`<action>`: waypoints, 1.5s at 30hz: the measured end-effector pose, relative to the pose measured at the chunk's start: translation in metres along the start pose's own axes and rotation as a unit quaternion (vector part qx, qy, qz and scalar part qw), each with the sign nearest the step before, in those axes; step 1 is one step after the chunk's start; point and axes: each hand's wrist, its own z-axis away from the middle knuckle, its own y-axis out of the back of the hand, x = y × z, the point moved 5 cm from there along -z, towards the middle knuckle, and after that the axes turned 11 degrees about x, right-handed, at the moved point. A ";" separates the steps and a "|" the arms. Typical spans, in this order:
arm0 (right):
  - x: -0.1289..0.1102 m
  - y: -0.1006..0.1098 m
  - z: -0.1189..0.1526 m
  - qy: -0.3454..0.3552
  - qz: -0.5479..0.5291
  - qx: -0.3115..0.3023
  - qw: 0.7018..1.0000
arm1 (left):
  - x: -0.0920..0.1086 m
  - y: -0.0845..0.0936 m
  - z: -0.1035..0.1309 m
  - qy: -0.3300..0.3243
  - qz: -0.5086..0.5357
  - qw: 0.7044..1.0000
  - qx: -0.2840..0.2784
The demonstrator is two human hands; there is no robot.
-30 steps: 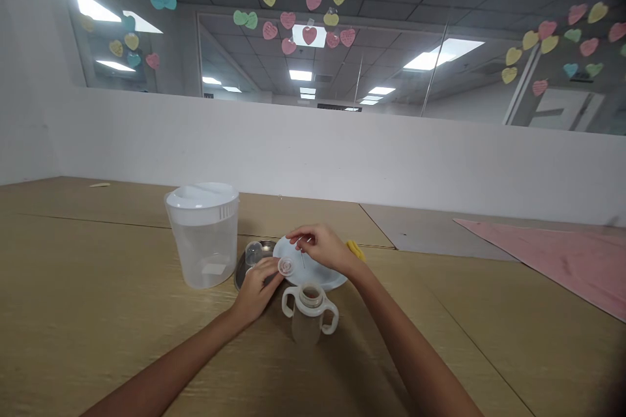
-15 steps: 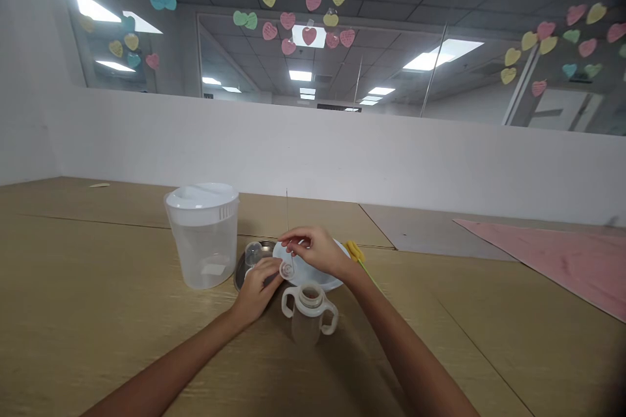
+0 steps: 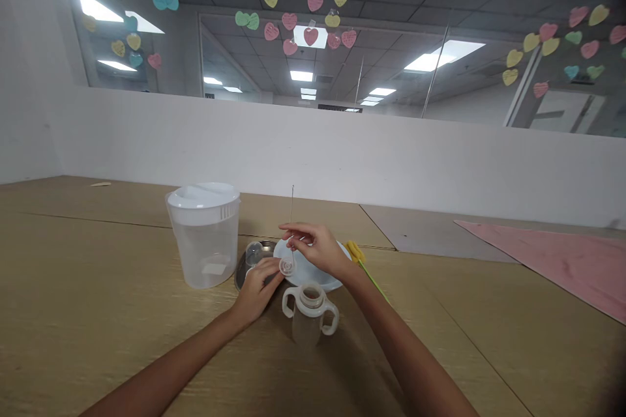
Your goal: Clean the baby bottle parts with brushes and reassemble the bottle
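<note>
My left hand is closed on a small clear round part, holding it by its left side. My right hand pinches a thin wire rod, which stands nearly upright with its lower end at the clear part. Just below both hands is a translucent two-handled bottle, upright with its mouth uncovered. Behind the hands lies a pale blue plate. A metal tray, partly hidden by my left hand, bears a clear dome-shaped piece.
A large clear bucket with a white lid stands left of the tray. At the plate's right lies a yellow-headed tool with a green stem. A pink sheet covers the far right of the table. A white wall rises behind.
The wire rod has shifted slightly right and up, and stands straighter. My right hand's fingers have moved a little; my left hand still holds the clear part.
</note>
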 end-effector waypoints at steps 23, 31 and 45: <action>0.010 0.005 -0.002 -0.047 -0.064 0.044 0.996 | -0.002 0.001 0.000 0.038 0.027 0.999 0.014; 0.006 0.005 -0.002 -0.055 -0.077 0.042 0.995 | -0.003 0.002 0.000 0.049 0.034 0.998 0.031; 0.006 0.004 -0.001 -0.026 -0.024 0.022 0.999 | -0.002 0.001 -0.001 0.065 0.046 0.996 0.035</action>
